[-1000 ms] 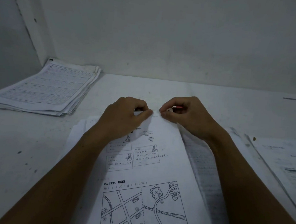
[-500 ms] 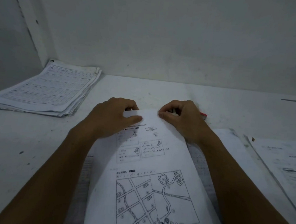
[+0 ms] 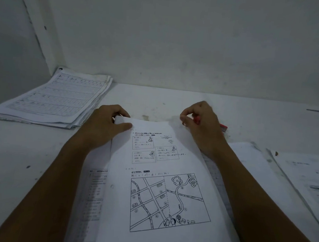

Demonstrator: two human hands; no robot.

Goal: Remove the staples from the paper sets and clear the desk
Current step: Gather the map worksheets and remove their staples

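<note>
Left grip (image 3: 105, 124) pinches map paper set (image 3: 162, 177) | right grip (image 3: 202, 122) curled round red tool (image 3: 223, 127) — probably staple remover

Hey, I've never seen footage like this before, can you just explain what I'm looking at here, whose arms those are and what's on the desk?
There is no machine here. The picture comes from one wide-angle camera worn on a person's head, looking forward and down, so the two bare arms are the wearer's own.

The left hand grips the top left corner of a paper set printed with boxes of text and a street map. The right hand is raised just off the top right corner, its fingers curled round a small red tool; I cannot tell what kind.

All this lies on a white desk against a wall. More papers lie under the set, a thick stack of sheets sits at the far left, and further papers lie on the right.
</note>
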